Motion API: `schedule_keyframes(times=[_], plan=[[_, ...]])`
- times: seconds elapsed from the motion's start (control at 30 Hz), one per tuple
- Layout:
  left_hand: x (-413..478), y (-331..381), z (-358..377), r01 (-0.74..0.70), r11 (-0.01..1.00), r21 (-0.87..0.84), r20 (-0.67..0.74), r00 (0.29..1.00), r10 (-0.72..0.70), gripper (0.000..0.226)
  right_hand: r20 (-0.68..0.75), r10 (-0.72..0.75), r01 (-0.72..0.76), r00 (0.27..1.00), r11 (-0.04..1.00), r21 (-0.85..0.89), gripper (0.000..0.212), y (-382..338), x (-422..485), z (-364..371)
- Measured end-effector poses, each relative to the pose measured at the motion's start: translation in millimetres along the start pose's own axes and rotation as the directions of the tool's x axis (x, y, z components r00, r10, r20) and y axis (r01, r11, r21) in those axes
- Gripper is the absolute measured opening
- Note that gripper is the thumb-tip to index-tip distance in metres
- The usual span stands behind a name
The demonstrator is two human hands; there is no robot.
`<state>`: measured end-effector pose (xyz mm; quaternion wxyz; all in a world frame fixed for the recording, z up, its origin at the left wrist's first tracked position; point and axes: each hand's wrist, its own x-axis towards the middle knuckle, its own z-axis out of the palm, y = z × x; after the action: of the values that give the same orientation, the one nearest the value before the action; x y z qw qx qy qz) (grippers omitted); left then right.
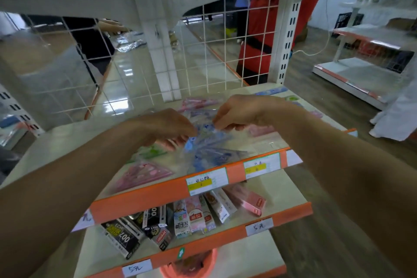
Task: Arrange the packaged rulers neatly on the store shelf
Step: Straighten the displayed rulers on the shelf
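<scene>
While I hold the blue ruler pack (209,149) just behind the orange shelf edge (158,194) | left hand (162,128) curled on its side, right hand (239,113) pinching its top | step: straightening | next, I judge: lay it flat beside the pink pack (144,172), square to that edge.

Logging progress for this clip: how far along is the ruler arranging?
Little looks done: no neat row shows on the shelf. In hand: left hand and right hand hold a blue packet. Left: the pink packet, green packet and others lie scattered at odd angles.
</scene>
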<state>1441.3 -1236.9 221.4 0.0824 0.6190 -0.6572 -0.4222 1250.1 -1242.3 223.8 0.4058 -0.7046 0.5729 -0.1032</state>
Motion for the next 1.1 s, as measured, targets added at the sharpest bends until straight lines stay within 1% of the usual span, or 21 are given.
schedule_keyframes(times=[0.07,0.17,0.23,0.27,0.37,0.43,0.47,0.57,0.63,0.73,0.77,0.87,0.9,0.97,1.0,1.07,1.1], plan=[[-4,-1,-16,-0.045,0.997,-0.060,-0.048,0.998,0.042,0.008,-0.060,-0.072,0.070,0.996,0.997,-0.037,0.023,-14,6,-6],[-8,-10,-43,-0.140,0.990,0.034,-0.209,0.967,0.144,0.011,-0.174,-0.188,0.180,0.967,0.982,-0.059,0.018,-34,23,-2],[-7,-20,-58,-0.160,0.982,0.097,-0.343,0.921,0.183,0.018,-0.233,-0.237,0.228,0.943,0.971,-0.065,0.013,-48,37,8],[-6,-27,-64,-0.163,0.981,0.105,-0.392,0.900,0.192,0.017,-0.243,-0.259,0.246,0.935,0.966,-0.083,0.013,-56,45,15],[-1,-51,-76,-0.179,0.981,0.081,-0.446,0.873,0.196,0.017,-0.253,-0.314,0.268,0.915,0.942,-0.200,0.011,-73,69,40],[4,-70,-82,-0.144,0.983,0.111,-0.467,0.866,0.180,0.015,-0.270,-0.327,0.257,0.906,0.930,-0.263,0.012,-80,81,55],[7,-80,-85,-0.122,0.984,0.133,-0.485,0.857,0.172,0.018,-0.270,-0.331,0.256,0.904,0.926,-0.277,0.015,-83,86,61],[16,-104,-88,-0.072,0.980,0.185,-0.513,0.843,0.158,0.031,-0.249,-0.358,0.286,0.900,0.916,-0.281,0.019,-88,98,78],[20,-118,-84,-0.001,0.981,0.194,-0.508,0.855,0.101,0.033,-0.216,-0.351,0.284,0.911,0.914,-0.289,0.022,-87,108,90],[27,-133,-74,0.102,0.982,0.156,-0.478,0.878,-0.015,0.041,-0.193,-0.305,0.228,0.933,0.912,-0.340,0.027,-77,120,106],[29,-136,-73,0.106,0.983,0.147,-0.474,0.880,-0.024,0.039,-0.196,-0.299,0.221,0.934,0.914,-0.341,0.027,-75,123,108],[32,-136,-76,0.098,0.983,0.157,-0.461,0.887,-0.015,0.024,-0.182,-0.283,0.221,0.942,0.928,-0.301,0.022,-75,127,104],[32,-136,-77,0.091,0.983,0.162,-0.462,0.887,-0.006,0.021,-0.185,-0.286,0.229,0.940,0.933,-0.278,0.029,-76,126,102],[33,-134,-77,0.097,0.976,0.193,-0.465,0.885,0.004,0.022,-0.185,-0.279,0.233,0.942,0.944,-0.233,0.040,-78,123,99],[34,-133,-77,0.108,0.971,0.212,-0.458,0.889,0.001,0.022,-0.179,-0.267,0.225,0.947,0.949,-0.223,0.041,-78,123,99],[38,-131,-77,0.122,0.958,0.259,-0.419,0.908,-0.002,0.024,-0.153,-0.263,0.221,0.953,0.944,-0.246,0.037,-76,124,99],[39,-130,-77,0.128,0.949,0.289,-0.397,0.918,-0.002,0.025,-0.138,-0.265,0.218,0.954,0.933,-0.287,0.032,-76,125,99]])
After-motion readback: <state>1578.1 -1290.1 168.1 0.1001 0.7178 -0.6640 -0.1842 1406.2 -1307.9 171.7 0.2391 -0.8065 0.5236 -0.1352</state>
